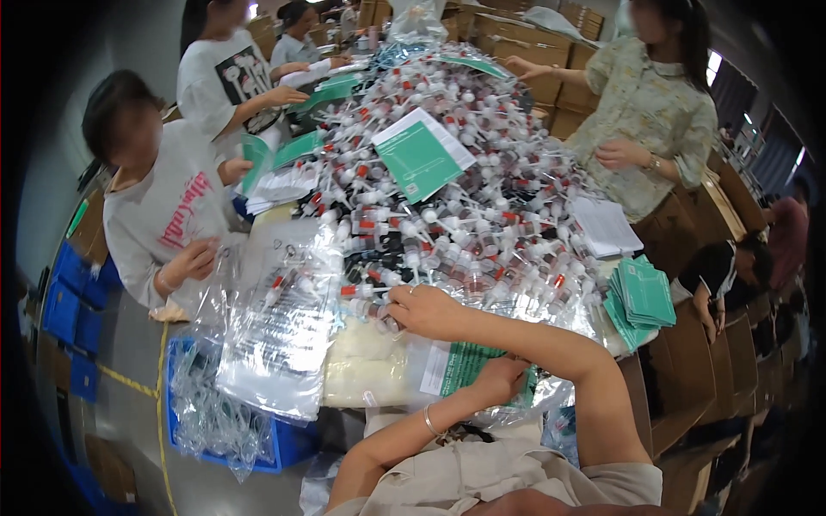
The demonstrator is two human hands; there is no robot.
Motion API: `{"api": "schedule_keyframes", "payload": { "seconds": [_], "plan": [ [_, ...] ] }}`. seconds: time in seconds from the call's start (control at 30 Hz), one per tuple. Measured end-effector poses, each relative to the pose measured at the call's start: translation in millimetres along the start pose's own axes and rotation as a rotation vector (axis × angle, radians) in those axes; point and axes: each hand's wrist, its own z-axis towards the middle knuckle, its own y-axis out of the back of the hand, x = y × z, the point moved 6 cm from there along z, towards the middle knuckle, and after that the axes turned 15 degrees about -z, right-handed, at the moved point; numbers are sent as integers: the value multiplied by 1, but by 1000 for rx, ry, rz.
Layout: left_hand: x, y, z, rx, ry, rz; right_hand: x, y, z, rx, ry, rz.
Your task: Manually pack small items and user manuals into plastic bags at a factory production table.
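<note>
My left hand (501, 380), with a bracelet on its wrist, is closed at the edge of a clear plastic bag that has a green printed card (469, 365) in it. Reaching across to the left above it, my right hand (422, 311) has its fingers curled round a small clear bottle (389, 322) at the near edge of a large heap. Its fingertips are partly hidden. The heap (465, 249) consists of small bottles with white, long-tipped caps and some red parts. Another bottle with a red part (361, 291) lies just beyond my right fingers.
Clear plastic bags (280, 344) hang over the table's left edge, above a blue bin (280, 443) of bagged items. Green cards (641, 294) and white leaflets (602, 226) lie at the right; another green card (417, 159) tops the heap. Several people stand around the table.
</note>
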Motion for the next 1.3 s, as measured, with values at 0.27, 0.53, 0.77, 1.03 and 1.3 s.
{"api": "schedule_keyframes", "payload": {
  "seconds": [0.27, 0.53, 0.77, 1.03, 1.3],
  "plan": [
    [4, 8, -1, -57, 167, -129, -14, 82, -127, 74, -656, 1304],
    [-59, 30, 33, 6, 167, -140, -4, 60, -258, 347, -1231, 1589],
    [-110, 12, 43, 111, -165, 110, -22, -4, -242, 284, -1203, 1508],
    [-93, 42, 42, -21, -103, 73, -56, 55, -188, 324, -407, 792],
    [-2, 18, 46, 159, 149, 311, -220, 81, -163, 306, -867, 693]
  ]
}}
